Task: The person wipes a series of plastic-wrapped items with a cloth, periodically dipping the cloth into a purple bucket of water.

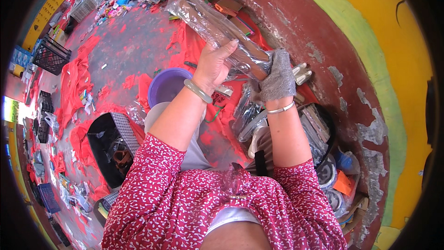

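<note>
Red patterned shirt (185,199) right up close, and beyond it a long package (222,30), brown under shiny clear plastic, slants up to the left above the floor. Bare left hand (215,65) clasps its near side, thumb on top; gray-gloved right hand (279,76) grips the lower end. Gray floor (122,55), red scraps everywhere; peeling dark-red wall (333,55) at right! Left forearm partly blocks a purple bucket (159,88); an open black case (102,132) sits nearby.
</note>
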`<state>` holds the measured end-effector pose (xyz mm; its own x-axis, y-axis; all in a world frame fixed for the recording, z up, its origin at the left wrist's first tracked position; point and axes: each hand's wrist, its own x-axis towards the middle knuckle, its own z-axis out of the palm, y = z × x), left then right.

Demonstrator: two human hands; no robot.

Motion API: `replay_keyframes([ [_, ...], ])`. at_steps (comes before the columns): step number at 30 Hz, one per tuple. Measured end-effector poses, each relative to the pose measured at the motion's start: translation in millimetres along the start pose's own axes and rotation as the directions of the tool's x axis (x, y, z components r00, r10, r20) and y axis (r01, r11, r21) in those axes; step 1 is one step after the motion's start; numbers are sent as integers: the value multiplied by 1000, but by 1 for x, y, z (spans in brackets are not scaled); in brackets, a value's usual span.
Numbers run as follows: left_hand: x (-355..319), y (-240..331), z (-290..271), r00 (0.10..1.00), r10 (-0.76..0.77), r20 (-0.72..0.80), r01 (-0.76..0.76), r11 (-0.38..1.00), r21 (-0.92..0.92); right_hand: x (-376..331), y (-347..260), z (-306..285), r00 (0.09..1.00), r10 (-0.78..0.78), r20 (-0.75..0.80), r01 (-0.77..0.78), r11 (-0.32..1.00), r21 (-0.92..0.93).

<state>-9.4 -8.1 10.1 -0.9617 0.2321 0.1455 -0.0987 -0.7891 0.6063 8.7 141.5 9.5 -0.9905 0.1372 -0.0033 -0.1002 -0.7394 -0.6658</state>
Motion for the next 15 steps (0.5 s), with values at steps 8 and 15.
replay_keyframes([
  [8, 6, -7, -16, 999, -33, -38, 27, 988, -150, 0, 0, -3, 864, -435, 255, 468, 505, -725],
  [15, 4, -10, -24, 985, -164, -52, 150, 967, -207, 2, -3, -3, 929, -260, 263, 353, 839, -415],
])
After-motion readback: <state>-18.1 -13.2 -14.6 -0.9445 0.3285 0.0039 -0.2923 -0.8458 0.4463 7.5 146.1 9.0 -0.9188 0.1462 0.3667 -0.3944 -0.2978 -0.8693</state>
